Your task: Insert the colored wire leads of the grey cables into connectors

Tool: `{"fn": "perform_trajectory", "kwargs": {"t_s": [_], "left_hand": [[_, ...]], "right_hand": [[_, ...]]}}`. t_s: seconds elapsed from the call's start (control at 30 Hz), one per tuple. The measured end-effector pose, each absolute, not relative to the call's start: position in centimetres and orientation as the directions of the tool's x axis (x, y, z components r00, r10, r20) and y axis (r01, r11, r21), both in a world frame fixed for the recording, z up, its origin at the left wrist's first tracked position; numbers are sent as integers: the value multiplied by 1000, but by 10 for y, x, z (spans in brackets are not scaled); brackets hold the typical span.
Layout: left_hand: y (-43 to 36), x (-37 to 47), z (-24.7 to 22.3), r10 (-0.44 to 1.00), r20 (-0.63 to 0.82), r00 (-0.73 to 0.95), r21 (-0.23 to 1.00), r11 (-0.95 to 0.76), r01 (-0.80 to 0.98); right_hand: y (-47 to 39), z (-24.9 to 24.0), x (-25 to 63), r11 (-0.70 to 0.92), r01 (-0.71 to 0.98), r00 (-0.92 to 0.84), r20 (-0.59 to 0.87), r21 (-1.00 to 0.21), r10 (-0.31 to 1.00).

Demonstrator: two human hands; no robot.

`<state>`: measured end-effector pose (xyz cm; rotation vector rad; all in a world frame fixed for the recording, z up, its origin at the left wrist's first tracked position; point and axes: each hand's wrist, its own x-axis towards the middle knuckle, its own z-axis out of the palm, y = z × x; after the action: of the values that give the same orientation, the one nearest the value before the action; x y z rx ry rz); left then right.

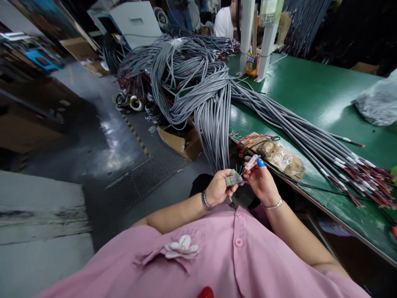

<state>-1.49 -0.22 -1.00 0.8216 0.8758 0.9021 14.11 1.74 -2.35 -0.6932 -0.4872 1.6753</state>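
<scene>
Close in front of my chest, my left hand (218,188) is closed around a grey cable end, its thumb and finger wrapped in grey covers. Thin coloured wires (245,181) fan out of that end toward the right. Facing it, my right hand (263,184) has its fingertips bent together at these wires; pinkish tape and a blue cover wrap some of its fingers. The fine contact between right fingertips and wires is too small to make out fully. A large bundle of grey cables (214,120) hangs over the table edge just beyond my hands.
The green table (313,87) runs along the right, bearing cables with stripped ends (362,178), a taped wooden block (279,159) and a plastic bag (378,101). A cardboard box (182,140) stands on the floor below. A person (223,22) is behind the table.
</scene>
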Motion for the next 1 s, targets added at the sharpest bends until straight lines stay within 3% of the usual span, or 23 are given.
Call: {"fn": "perform_trajectory", "kwargs": {"t_s": [0.37,0.7,0.87,1.0], "left_hand": [[-8,-1,-8,922,-292,253,883,361,-299],[-7,1,-7,928,-291,234,897,350,-270],[-6,1,-9,928,-299,221,903,350,-247],[-7,0,-8,929,-297,222,904,349,-249]], "right_hand": [[24,-33,138,-122,-642,-17,-145,-757,989],[33,-35,136,-140,-746,-31,-176,-651,984],[34,-37,134,-90,-755,45,-189,-649,981],[31,-36,133,-139,-745,-13,-194,-652,981]]}}
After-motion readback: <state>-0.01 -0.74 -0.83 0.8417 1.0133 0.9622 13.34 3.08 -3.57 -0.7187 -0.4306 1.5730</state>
